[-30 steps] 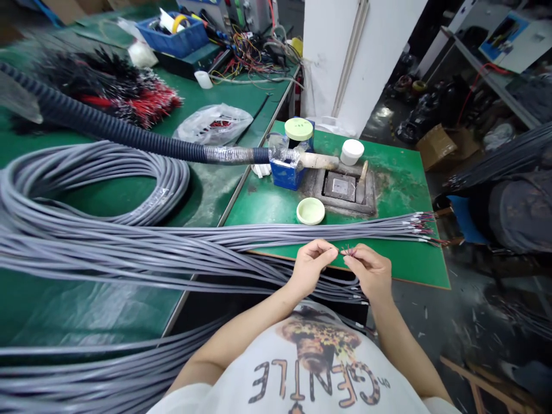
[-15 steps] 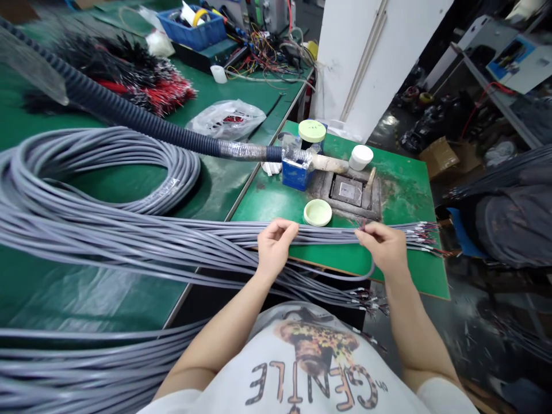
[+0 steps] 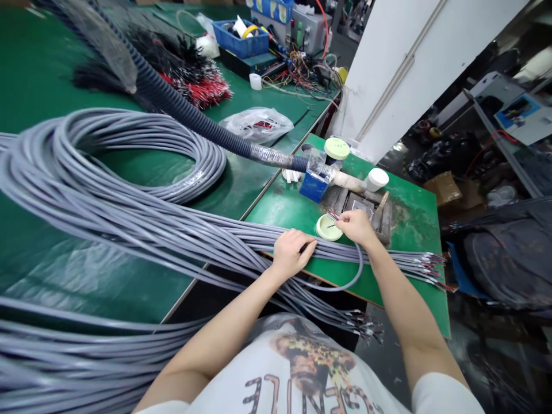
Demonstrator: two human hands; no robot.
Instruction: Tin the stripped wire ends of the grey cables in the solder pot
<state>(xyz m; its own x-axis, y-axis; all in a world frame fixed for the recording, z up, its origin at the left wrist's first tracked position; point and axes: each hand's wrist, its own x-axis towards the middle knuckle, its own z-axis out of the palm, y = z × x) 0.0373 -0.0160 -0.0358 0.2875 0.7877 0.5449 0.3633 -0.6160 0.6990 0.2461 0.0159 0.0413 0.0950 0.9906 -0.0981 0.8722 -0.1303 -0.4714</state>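
Note:
My right hand (image 3: 357, 227) pinches one grey cable (image 3: 359, 267) near its end. The thin coloured wires at that end (image 3: 332, 217) point into a shallow pale-green dish (image 3: 324, 229); whether they touch its bottom I cannot tell. From the hand the cable bends down in a loop toward the table's front edge. My left hand (image 3: 293, 252) lies on the bundle of grey cables (image 3: 241, 230), its fingers curled over them and partly hidden. Farther right, the stripped ends of the bundle (image 3: 426, 264) lie on the small green table (image 3: 405, 224).
A soot-stained square metal pot (image 3: 362, 205) sits behind the dish, with a black corrugated hose (image 3: 194, 123) ending near it, by a blue box (image 3: 313, 187). White (image 3: 376, 179) and green-lidded (image 3: 337, 148) tubs stand behind. Coiled cable (image 3: 211, 167) fills the left. More cable ends (image 3: 362, 322) hang below the edge.
My right hand has moved left and away from me, carrying the cable end from above the bundle to the dish. My left hand has shifted from a pinch to lying on the bundle. The view has turned.

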